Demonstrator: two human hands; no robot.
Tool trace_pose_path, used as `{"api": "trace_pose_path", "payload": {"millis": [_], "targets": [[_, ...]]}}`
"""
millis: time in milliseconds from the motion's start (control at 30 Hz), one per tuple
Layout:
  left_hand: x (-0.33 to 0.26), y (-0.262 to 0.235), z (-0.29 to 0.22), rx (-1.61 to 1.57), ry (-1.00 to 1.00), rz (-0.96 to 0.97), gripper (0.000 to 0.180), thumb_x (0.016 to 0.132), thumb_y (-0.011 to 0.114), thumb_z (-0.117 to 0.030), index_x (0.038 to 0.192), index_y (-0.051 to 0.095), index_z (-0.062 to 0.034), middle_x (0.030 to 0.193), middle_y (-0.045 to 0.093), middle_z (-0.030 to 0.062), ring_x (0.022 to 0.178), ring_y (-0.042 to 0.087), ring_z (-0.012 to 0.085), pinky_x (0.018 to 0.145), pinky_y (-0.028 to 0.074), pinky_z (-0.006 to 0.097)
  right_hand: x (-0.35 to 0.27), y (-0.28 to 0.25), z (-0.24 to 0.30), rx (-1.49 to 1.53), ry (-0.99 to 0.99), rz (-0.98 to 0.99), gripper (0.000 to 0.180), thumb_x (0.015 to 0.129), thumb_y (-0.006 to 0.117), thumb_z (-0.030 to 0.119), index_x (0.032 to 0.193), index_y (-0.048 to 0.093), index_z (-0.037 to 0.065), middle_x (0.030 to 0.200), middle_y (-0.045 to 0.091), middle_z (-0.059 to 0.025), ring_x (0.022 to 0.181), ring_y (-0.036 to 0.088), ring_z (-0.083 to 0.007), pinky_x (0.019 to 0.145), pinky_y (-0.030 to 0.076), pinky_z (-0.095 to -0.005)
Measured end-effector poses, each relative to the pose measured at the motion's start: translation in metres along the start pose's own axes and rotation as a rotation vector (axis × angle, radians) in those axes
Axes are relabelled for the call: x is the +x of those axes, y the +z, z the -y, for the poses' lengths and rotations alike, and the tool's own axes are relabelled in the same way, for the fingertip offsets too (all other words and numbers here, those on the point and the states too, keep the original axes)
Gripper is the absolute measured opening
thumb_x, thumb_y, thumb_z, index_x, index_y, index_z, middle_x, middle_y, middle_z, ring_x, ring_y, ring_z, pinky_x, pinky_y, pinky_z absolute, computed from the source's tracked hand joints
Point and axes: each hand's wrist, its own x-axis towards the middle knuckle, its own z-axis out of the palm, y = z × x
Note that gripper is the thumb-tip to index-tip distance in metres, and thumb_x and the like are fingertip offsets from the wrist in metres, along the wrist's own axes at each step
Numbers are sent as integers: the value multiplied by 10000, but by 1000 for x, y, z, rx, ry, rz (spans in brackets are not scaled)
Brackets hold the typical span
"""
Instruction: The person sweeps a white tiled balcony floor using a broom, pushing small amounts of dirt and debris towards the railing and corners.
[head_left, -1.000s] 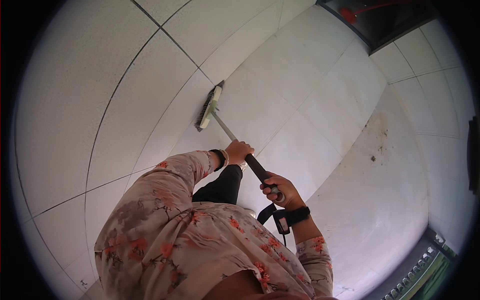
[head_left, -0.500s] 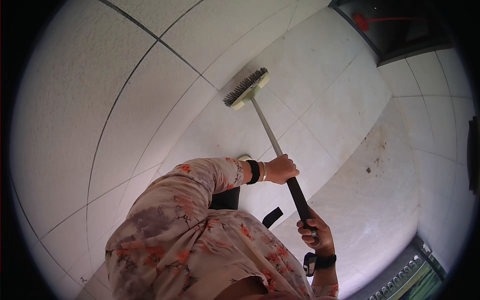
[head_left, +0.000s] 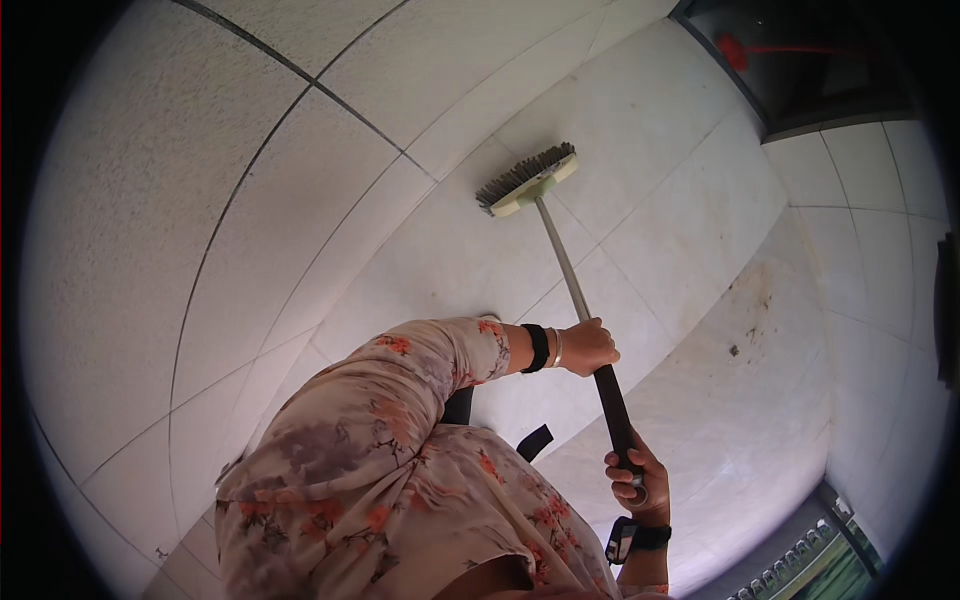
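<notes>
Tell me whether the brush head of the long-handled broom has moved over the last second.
Yes. The grey-bristled, pale green brush head has swung away from the person, across the white floor tiles, toward the dark doorway at upper right.

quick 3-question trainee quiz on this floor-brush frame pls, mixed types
1. True or false: both hands grip the brush handle.
2. Which hand sits nearer the brush head? A) left hand B) right hand
3. Fill in: the bristles rest on the pale ____ floor, which has dark joint lines.

Key: 1 true. 2 A: the left hand holds where the metal shaft meets the dark grip, the right hand holds the end of the grip. 3 tiled.
</notes>
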Motion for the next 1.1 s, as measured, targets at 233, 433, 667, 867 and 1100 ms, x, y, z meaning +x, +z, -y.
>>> {"api": "trace_pose_path", "payload": {"millis": [233,433,667,867,1100], "targets": [[-66,14,38,10,-212,55,57,749,636,-122,714,592,-114,698,601,46,792,616,251,794,430,400,71,-12,-8,-44,111,33,540,931,469,96,1443,313,165,904,501,-154,619,468,-128,384,357,-201],[-109,72,48,17,-282,122,34,814,601,-155,788,608,-135,707,604,32,865,618,239,790,418,448,102,-31,-46,-128,37,-118,549,909,493,78,1427,318,116,878,541,-135,571,491,-127,378,361,-194],[-96,71,-70,-202,53,148,146,754,630,-185,694,540,-87,636,580,57,689,622,278,688,462,407,-25,-51,-94,-300,138,-180,723,859,531,94,1495,205,205,793,573,-129,527,507,-147,334,343,-221],[-143,46,-50,-354,-117,282,175,728,644,-219,809,578,-79,660,603,127,694,625,353,638,475,460,14,-25,-41,-241,443,-54,639,892,542,117,1470,278,187,862,560,-163,563,492,-126,371,349,-178],[-176,43,45,-214,-269,319,132,693,638,-215,776,610,-117,690,631,101,735,641,335,657,478,473,123,10,-33,-211,306,-39,513,927,494,96,1417,343,75,844,557,-151,581,477,-106,404,370,-174]]}}
